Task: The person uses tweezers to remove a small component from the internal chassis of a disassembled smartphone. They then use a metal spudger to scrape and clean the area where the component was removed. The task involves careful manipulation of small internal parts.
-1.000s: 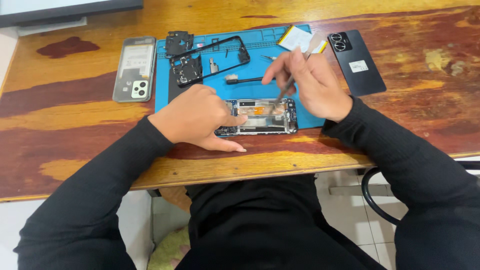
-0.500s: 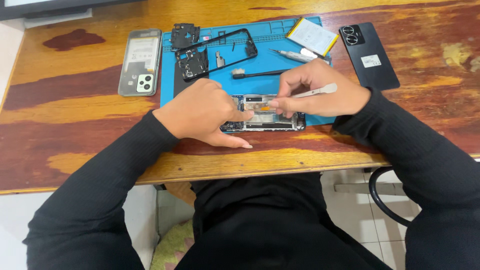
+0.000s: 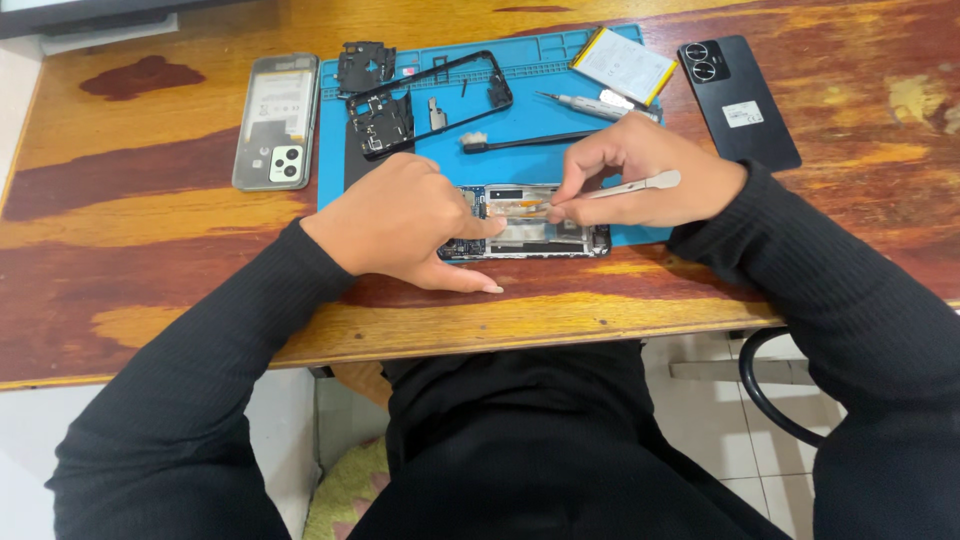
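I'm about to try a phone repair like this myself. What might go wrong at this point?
The tweezers in the right hand have their tips inside the open phone; a slip might scratch the board or tear a cable. The left hand alone steadies the phone, so it may shift. Small loose parts lie on the blue mat and a sleeve could knock them away.

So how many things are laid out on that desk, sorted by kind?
Phones and phone shells: 3 (opened phone, grey-green phone, black back cover)
Loose phone parts: 4 (black frame, two black plates, battery)
Tools: 3 (tweezers, brush, screwdriver)
Mats: 1 (blue mat)
Total: 11
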